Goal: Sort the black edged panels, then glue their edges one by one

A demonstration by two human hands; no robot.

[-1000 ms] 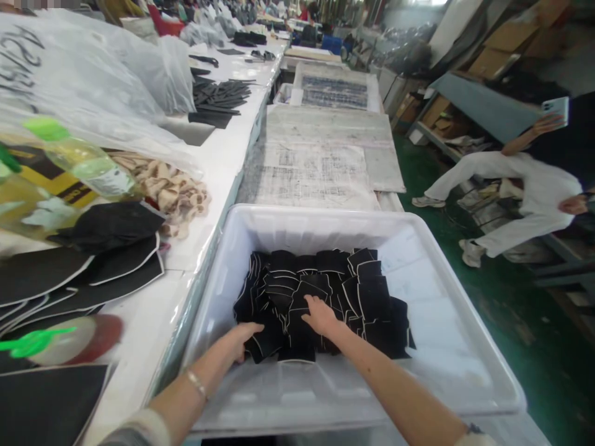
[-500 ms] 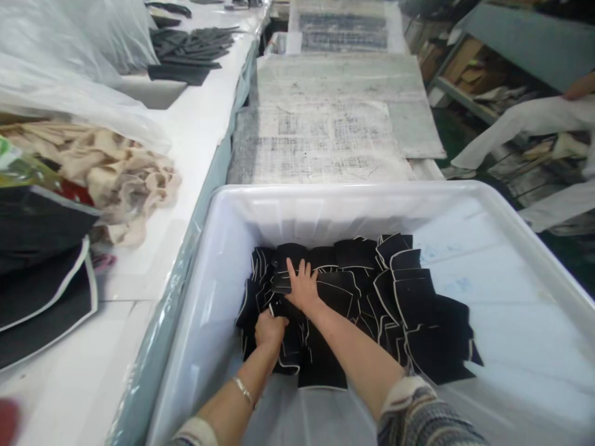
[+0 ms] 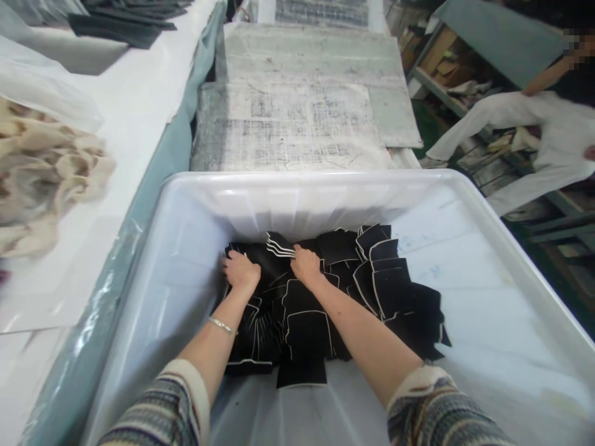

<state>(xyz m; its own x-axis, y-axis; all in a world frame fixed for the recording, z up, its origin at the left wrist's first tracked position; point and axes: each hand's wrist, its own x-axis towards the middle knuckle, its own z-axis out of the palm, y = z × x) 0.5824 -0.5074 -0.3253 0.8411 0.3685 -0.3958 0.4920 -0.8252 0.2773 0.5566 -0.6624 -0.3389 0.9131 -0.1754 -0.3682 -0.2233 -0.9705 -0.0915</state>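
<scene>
Inside a large white plastic bin point(image 3: 297, 179) lies a layer of black sheet pieces point(image 3: 307, 331) with pale cut edges, some in fanned stacks. My right hand point(image 3: 307, 265) is closed on a small stack of black pieces point(image 3: 280, 243), whose pale edges fan out to the left of the fingers. Over at the pile's back left corner, my left hand point(image 3: 240, 271) rests palm down on black pieces, fingers apart; its fingertips are partly hidden.
A white-topped table point(image 3: 134, 93) runs along the left, bearing beige scraps point(image 3: 51, 179) and dark strips point(image 3: 121, 28). Worn boards point(image 3: 297, 118) lie beyond the bin. At right, a person in white trousers point(image 3: 548, 124) is near shelves point(image 3: 437, 83).
My left hand has gone from a closed grip to the back left of the pile. My right hand, spread flat before, now grips a small stack. The view has shifted right.
</scene>
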